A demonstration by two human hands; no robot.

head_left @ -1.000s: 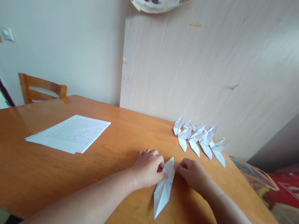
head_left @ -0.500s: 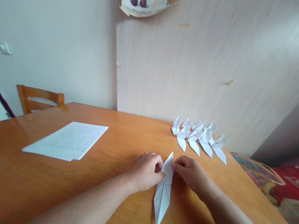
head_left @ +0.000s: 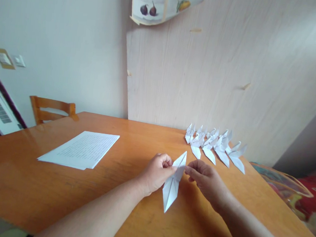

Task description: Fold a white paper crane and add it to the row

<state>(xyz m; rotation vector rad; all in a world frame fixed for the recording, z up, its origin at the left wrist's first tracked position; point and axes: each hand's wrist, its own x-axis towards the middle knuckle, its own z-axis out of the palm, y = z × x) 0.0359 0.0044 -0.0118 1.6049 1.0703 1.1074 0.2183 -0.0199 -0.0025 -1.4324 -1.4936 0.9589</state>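
Note:
A white sheet folded into a long, narrow diamond, the folded paper [head_left: 170, 192], is held a little above the table with its points facing far and near. My left hand [head_left: 158, 172] pinches its left edge between thumb and curled fingers. At its right edge, the thumb and forefinger of my right hand [head_left: 201, 176] close on the paper near the upper half. Creases run along the middle of the lower half. Beyond my right hand stand several folded white paper cranes [head_left: 211, 144], grouped in rows.
A stack of written paper sheets [head_left: 80, 150] lies on the left of the wooden table [head_left: 89, 197]. Behind the table's far left corner stands a wooden chair [head_left: 53, 105]. A wall panel [head_left: 178, 79] rises at the back. Red bags or cloth [head_left: 311, 189] lie past the right edge.
The folded paper has been lifted off the table and tilted, its near point now higher in view. Both hands stay at its sides. The view has shifted slightly left.

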